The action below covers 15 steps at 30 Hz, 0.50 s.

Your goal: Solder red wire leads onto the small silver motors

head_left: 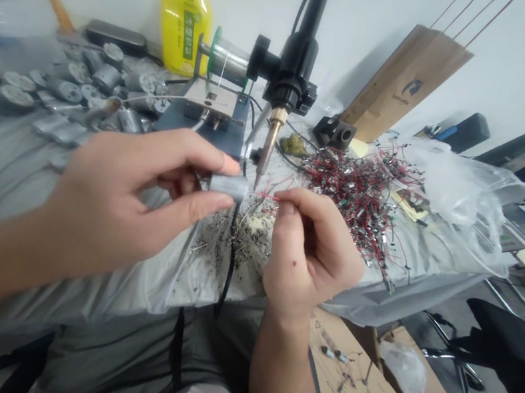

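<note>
My left hand (141, 192) pinches a small grey metal cylinder (228, 186) between thumb and fingers, its end facing right. A thin red wire (265, 196) runs from near that end to my right hand (307, 248), whose thumb and forefinger are closed on it. Just above the wire, the tip of a soldering iron (268, 143) points down from a black holder; whether it touches anything is too small to tell. Behind my left hand stands a solder spool (228, 62) over a metal feeder block (210, 103).
Many grey cylinders (67, 91) are piled at the back left, near a yellow bottle (184, 20). A heap of red-wired parts (355, 189) lies right of the iron, before a paper bag (407, 83). A black cable (232, 252) crosses the scrap-strewn table edge.
</note>
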Available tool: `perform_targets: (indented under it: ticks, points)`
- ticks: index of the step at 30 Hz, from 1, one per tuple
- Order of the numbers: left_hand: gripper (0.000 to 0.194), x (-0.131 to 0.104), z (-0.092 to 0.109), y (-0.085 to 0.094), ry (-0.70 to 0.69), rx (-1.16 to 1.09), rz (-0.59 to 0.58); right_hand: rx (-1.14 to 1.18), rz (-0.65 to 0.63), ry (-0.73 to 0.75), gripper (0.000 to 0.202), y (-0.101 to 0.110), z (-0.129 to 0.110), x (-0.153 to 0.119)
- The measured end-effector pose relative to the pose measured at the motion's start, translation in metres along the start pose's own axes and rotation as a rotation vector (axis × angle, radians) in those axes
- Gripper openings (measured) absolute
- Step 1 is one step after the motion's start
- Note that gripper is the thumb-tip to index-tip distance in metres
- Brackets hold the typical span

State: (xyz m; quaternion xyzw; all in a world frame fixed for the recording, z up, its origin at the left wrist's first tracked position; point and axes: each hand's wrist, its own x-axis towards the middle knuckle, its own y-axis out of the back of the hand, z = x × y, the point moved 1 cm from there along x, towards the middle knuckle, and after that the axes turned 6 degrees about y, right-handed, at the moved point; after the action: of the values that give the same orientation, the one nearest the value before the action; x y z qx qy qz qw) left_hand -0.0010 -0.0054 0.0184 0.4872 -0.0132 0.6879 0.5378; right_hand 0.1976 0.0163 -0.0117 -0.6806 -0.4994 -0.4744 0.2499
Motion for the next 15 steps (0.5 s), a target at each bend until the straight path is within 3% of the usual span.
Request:
perform_targets:
  ticks: [15]
  points:
    - [0.015,0.0003,-0.0033,0.0001,0.033,-0.041,-0.002,-0.010,0.001,-0.003,0.016,-0.0002,-0.0005,0.0012]
